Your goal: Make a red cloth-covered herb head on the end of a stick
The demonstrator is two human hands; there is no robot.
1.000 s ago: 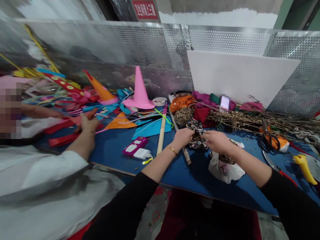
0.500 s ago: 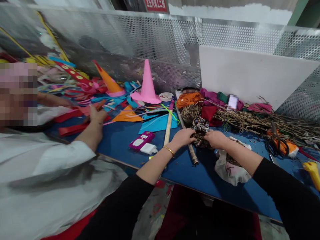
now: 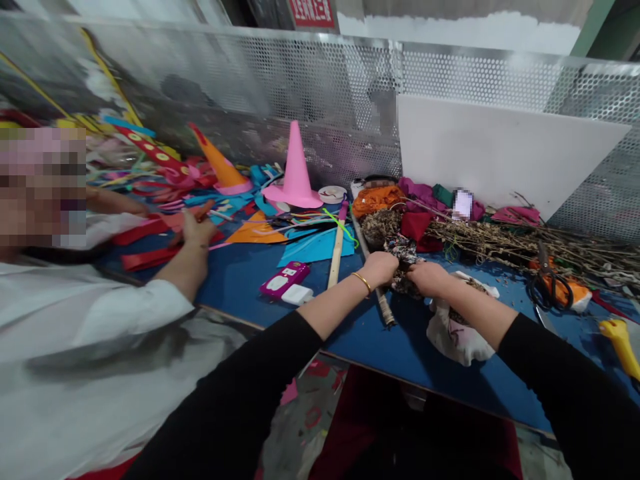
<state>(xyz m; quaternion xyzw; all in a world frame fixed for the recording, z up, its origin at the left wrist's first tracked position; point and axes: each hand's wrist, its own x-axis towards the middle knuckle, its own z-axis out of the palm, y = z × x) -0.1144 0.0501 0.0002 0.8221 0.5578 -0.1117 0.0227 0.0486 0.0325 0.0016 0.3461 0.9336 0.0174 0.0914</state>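
Observation:
My left hand [image 3: 383, 269] and my right hand [image 3: 427, 277] are close together over the blue table, fingers closed on the edges of a small patterned cloth [image 3: 401, 247]. Dark, crumbly dried plant bits seem to lie in the cloth; my fingers partly hide them. Below my left wrist lies a pale stick [image 3: 384, 308] with a wrapped end. A white cloth bag [image 3: 463, 343] holding dried plant bits stands under my right forearm. Behind the patterned cloth are a clump of dried plants [image 3: 381, 229] and a red cloth [image 3: 416, 227].
Dried stalks [image 3: 500, 245] spread along the back right, near black-handled scissors [image 3: 549, 287] and a yellow-handled tool [image 3: 619, 343]. A pink cone hat [image 3: 295, 173] and purple power strip [image 3: 285, 280] are to the left. A co-worker's hand [image 3: 197, 233] handles red material beside me.
My left hand has shifted slightly right and turned more over the patterned cloth, its forearm swinging rightward. My right hand has barely moved.

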